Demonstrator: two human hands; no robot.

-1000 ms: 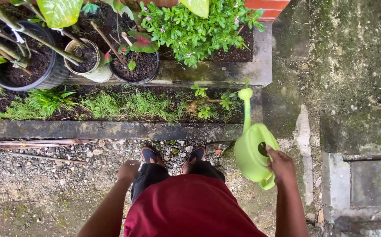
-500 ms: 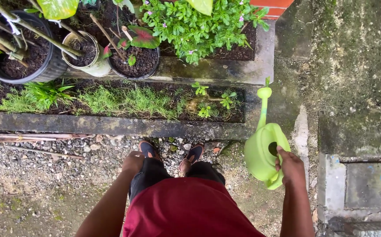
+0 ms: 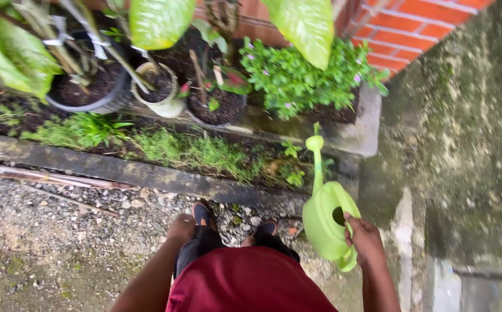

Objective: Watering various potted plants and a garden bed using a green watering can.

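My right hand [image 3: 364,238] grips the handle of a light green plastic watering can [image 3: 324,219]. Its long spout [image 3: 316,162] points away from me, over the right end of a soil strip [image 3: 205,151] with grass and small seedlings. My left hand [image 3: 180,227] hangs by my left thigh with its fingers curled in, holding nothing. Below are my red shirt and my two shoes on gravel.
Several potted plants [image 3: 207,104] stand on a concrete ledge behind the soil strip, with a low flowering shrub [image 3: 303,78] beside a red brick wall [image 3: 419,26]. A dark kerb [image 3: 147,173] edges the bed. Mossy concrete paving [image 3: 465,133] lies at right; thin sticks lie on gravel at left.
The view has tilted and shifted, so the bed now runs diagonally. The watering can has swung left, its spout now over the seedlings. My left hand stays by my thigh.
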